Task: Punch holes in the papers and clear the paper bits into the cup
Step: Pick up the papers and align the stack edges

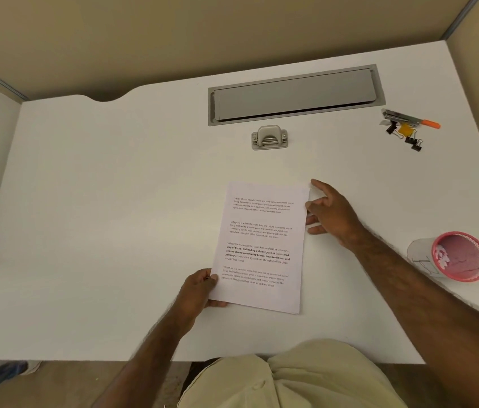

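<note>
Head view: printed papers (262, 248) lie flat near the front edge of the white desk (100, 201). The left hand (200, 290) grips their lower left corner, thumb on top and fingers under. The right hand (329, 212) rests with spread fingers against their upper right edge, holding nothing. The punch (269, 137) sits farther back, just before the grey hatch (294, 95). The pink-rimmed cup (453, 257) stands near the right edge; clips (409, 134) lie toward the back right corner.
</note>
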